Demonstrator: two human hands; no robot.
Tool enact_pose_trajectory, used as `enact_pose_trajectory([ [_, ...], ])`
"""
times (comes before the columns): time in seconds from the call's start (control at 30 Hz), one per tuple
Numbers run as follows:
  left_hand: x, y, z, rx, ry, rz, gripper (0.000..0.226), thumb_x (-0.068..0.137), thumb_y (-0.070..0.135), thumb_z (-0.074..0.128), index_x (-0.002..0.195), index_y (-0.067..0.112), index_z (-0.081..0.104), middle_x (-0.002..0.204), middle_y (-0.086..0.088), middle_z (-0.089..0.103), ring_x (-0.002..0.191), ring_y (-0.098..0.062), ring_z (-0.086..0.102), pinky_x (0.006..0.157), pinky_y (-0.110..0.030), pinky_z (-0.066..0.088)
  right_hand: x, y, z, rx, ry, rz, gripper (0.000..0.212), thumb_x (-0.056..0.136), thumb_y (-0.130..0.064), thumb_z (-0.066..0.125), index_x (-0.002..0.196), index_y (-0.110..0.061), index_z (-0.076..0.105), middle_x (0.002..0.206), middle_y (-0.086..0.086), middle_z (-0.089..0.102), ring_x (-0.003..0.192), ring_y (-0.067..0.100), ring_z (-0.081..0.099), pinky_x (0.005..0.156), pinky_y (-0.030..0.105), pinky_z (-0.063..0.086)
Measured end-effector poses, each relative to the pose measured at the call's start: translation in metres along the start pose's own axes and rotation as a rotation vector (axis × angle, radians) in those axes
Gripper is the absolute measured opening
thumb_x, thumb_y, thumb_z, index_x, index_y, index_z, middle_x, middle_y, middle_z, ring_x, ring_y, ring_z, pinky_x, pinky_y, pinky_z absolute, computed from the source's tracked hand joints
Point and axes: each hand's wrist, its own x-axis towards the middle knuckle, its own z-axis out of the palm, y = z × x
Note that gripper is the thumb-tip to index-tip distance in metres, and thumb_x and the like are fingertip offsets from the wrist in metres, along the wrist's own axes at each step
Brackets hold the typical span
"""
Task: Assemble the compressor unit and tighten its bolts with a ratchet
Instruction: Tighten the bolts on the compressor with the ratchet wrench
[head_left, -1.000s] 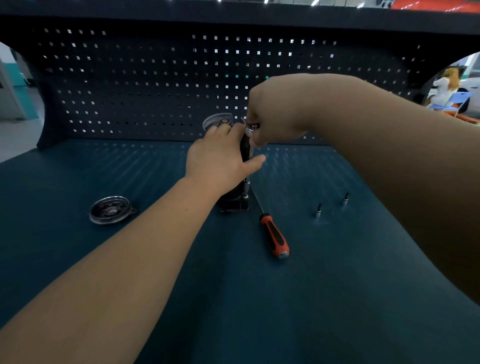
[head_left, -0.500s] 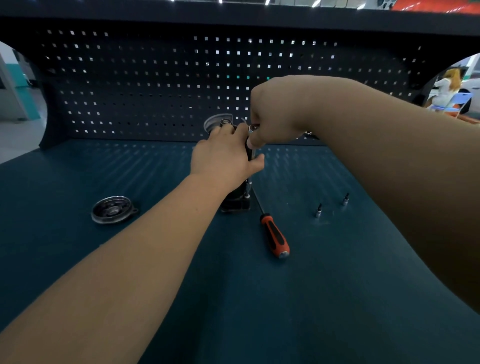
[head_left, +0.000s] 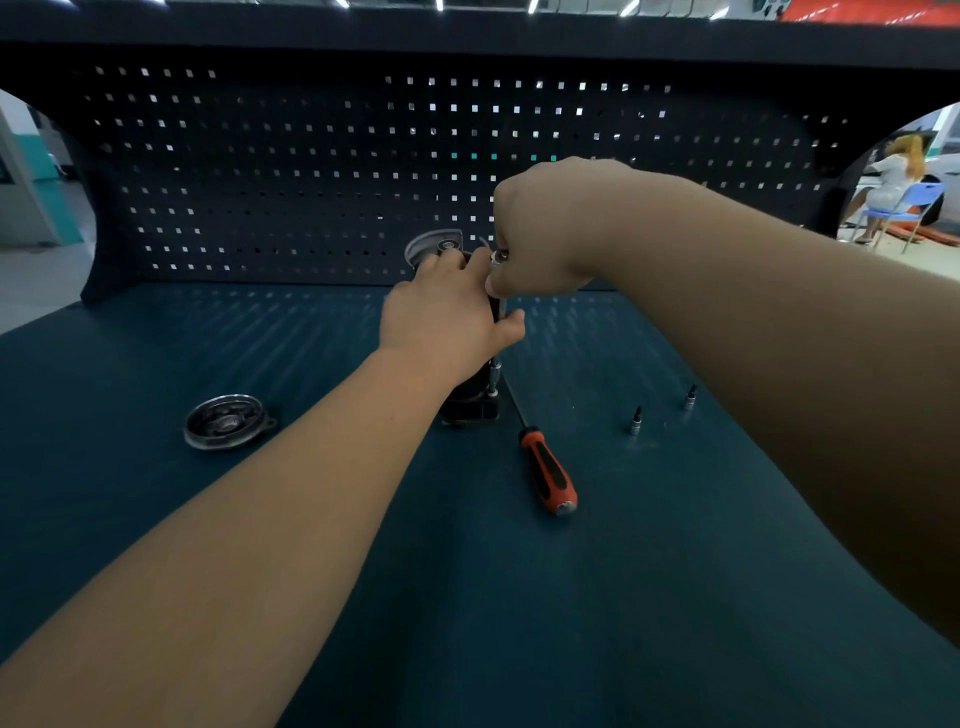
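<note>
The black compressor unit (head_left: 470, 405) stands upright near the back of the bench, with a silver round disc (head_left: 431, 243) at its top. My left hand (head_left: 447, 317) wraps around its body, thumb on the right side. My right hand (head_left: 545, 228) is curled above it and pinches the silver head of a slim metal shaft (head_left: 496, 366). The shaft runs down the compressor's right side to its base. My hands hide most of the unit.
A round metal cover plate (head_left: 226, 421) lies at the left. An orange-and-black screwdriver (head_left: 548, 473) lies just right of the compressor, with two small bits (head_left: 636, 420) (head_left: 690, 397) standing further right. A dark pegboard (head_left: 311, 182) closes the back. A person sits far right.
</note>
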Motion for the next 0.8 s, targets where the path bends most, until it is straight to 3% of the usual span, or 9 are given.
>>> enact_pose_trajectory([
  [0.2, 0.0, -0.008, 0.0, -0.029, 0.003, 0.027, 0.067, 0.077, 0.072, 0.048, 0.125, 0.025, 0.044, 0.123, 0.001, 0.052, 0.121, -0.021, 0.043, 0.07, -0.033, 0.035, -0.006, 0.014, 0.009, 0.2, 0.001, -0.013, 0.036, 0.088, -0.046, 0.054, 0.068, -0.016, 0.056, 0.065, -0.002, 0.054, 0.062, 0.017, 0.053, 0.051, 0.026, 0.036],
  [0.3, -0.002, -0.011, -0.001, -0.021, -0.012, 0.054, 0.077, 0.073, 0.075, 0.042, 0.132, 0.026, 0.042, 0.126, 0.002, 0.051, 0.122, -0.021, 0.042, 0.071, -0.034, 0.035, -0.008, 0.027, 0.001, 0.353, 0.13, 0.064, 0.031, 0.087, -0.047, 0.054, 0.073, -0.02, 0.063, 0.07, -0.003, 0.058, 0.065, 0.015, 0.055, 0.056, 0.026, 0.042],
  [0.4, -0.003, -0.018, -0.004, -0.067, -0.012, 0.083, 0.072, 0.072, 0.075, 0.044, 0.129, 0.03, 0.042, 0.125, 0.006, 0.051, 0.119, -0.017, 0.043, 0.072, -0.033, 0.035, -0.021, 0.054, 0.007, 0.497, 0.285, 0.21, 0.034, 0.085, -0.043, 0.054, 0.08, -0.012, 0.068, 0.071, 0.005, 0.063, 0.063, 0.021, 0.057, 0.055, 0.025, 0.043],
  [0.47, -0.004, -0.029, -0.005, -0.107, -0.025, 0.101, 0.067, 0.072, 0.072, 0.045, 0.127, 0.035, 0.041, 0.125, 0.01, 0.051, 0.118, -0.015, 0.043, 0.074, -0.032, 0.037, -0.042, 0.07, 0.032, 0.77, 0.342, 0.391, 0.037, 0.086, -0.04, 0.055, 0.069, -0.008, 0.062, 0.059, 0.005, 0.056, 0.049, 0.021, 0.046, 0.045, 0.026, 0.036],
  [0.57, -0.004, -0.045, -0.004, -0.189, -0.005, 0.137, 0.052, 0.076, 0.059, 0.052, 0.124, 0.038, 0.044, 0.122, 0.012, 0.054, 0.113, -0.013, 0.043, 0.079, -0.032, 0.038, -0.079, 0.075, 0.09, 1.671, 0.279, 0.783, 0.029, 0.092, -0.032, 0.049, 0.068, -0.017, 0.051, 0.054, 0.001, 0.046, 0.038, 0.015, 0.036, 0.038, 0.02, 0.03],
  [0.63, -0.003, -0.051, -0.003, -0.196, 0.017, 0.195, 0.049, 0.079, 0.053, 0.059, 0.124, 0.038, 0.049, 0.123, 0.012, 0.057, 0.114, -0.015, 0.041, 0.088, -0.036, 0.036, -0.097, 0.067, 0.129, 2.103, 0.177, 0.908, 0.025, 0.094, -0.028, 0.042, 0.07, -0.019, 0.045, 0.052, -0.003, 0.041, 0.034, 0.009, 0.03, 0.034, 0.016, 0.026],
  [0.7, 0.0, -0.056, -0.004, -0.191, 0.009, 0.26, 0.049, 0.078, 0.051, 0.063, 0.124, 0.038, 0.051, 0.126, 0.014, 0.058, 0.118, -0.015, 0.039, 0.096, -0.037, 0.029, -0.108, 0.056, 0.157, 2.257, 0.136, 0.96, 0.023, 0.093, -0.025, 0.04, 0.071, -0.019, 0.042, 0.052, -0.003, 0.04, 0.035, 0.007, 0.029, 0.034, 0.016, 0.026],
  [0.8, 0.004, -0.066, -0.009, -0.174, -0.041, 0.32, 0.056, 0.077, 0.051, 0.067, 0.13, 0.038, 0.051, 0.133, 0.015, 0.055, 0.126, -0.015, 0.035, 0.101, -0.035, 0.022, -0.107, 0.04, 0.18, 2.12, 0.155, 1.004, 0.018, 0.094, -0.019, 0.045, 0.076, -0.016, 0.047, 0.055, 0.001, 0.047, 0.04, 0.01, 0.04, 0.036, 0.021, 0.035],
])
